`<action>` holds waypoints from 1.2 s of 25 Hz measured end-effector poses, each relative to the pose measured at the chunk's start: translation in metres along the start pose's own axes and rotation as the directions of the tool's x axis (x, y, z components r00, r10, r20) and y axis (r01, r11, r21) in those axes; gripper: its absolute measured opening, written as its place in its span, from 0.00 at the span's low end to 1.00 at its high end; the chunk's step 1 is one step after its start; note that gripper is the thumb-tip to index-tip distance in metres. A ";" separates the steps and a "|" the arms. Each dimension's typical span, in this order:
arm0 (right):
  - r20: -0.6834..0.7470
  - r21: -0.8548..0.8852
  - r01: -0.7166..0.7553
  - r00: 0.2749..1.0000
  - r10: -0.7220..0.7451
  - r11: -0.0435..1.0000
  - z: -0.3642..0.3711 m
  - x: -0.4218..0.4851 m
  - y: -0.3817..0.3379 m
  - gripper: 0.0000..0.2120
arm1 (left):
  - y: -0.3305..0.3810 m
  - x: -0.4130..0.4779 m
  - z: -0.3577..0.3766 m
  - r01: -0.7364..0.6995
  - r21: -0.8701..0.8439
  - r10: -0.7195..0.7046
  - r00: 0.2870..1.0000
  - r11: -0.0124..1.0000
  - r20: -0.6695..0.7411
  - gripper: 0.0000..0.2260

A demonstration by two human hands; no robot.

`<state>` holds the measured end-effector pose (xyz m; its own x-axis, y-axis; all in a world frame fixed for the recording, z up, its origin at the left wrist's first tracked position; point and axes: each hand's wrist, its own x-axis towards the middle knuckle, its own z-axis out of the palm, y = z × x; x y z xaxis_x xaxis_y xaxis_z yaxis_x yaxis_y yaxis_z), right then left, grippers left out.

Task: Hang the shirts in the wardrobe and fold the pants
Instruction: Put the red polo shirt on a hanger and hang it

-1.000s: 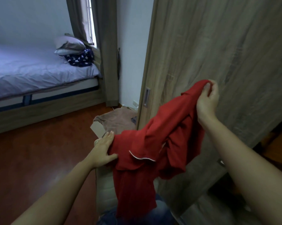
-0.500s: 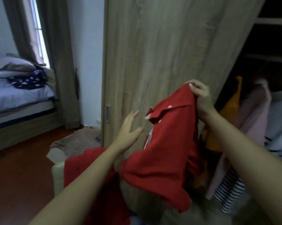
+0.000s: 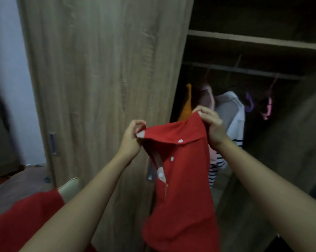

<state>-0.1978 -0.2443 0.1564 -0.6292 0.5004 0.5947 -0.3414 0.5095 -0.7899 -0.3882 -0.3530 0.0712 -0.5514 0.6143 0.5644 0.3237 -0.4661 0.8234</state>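
A red shirt [image 3: 182, 193] with white buttons hangs in front of me by its collar. My left hand [image 3: 132, 140] pinches the left collar tip. My right hand [image 3: 210, 125] grips the right side of the collar, slightly higher. The shirt's body drops below the frame's lower edge. Behind it stands the wardrobe, its wooden sliding door [image 3: 106, 84] on the left and its open dark bay on the right with a hanging rail [image 3: 244, 70]. A second patch of red cloth [image 3: 24, 219] lies at the lower left, partly hidden by my left forearm.
On the rail hang an orange garment [image 3: 187, 102], a pink one [image 3: 205, 96] and a white striped shirt [image 3: 233, 117]. Purple [image 3: 249, 103] and pink hangers [image 3: 267, 108] hang bare further right. A shelf [image 3: 253, 40] runs above. A cream basket rim [image 3: 69, 186] shows lower left.
My view has swung right onto the open wardrobe. My left hand, free half a second ago, now pinches the collar tip. The shirt is raised and spread between both hands.
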 end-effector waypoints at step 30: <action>-0.217 -0.100 -0.202 0.960 0.177 0.974 -0.147 -0.068 0.018 0.04 | -0.059 -0.019 0.177 0.311 0.236 -0.390 0.761 0.921 0.518 0.27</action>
<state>-0.0582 -0.1666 0.1237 -0.5124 0.7226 0.4640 -0.1361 0.4652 -0.8747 -0.2611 -0.2240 0.0220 -0.1474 0.9792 0.1391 0.3079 -0.0882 0.9473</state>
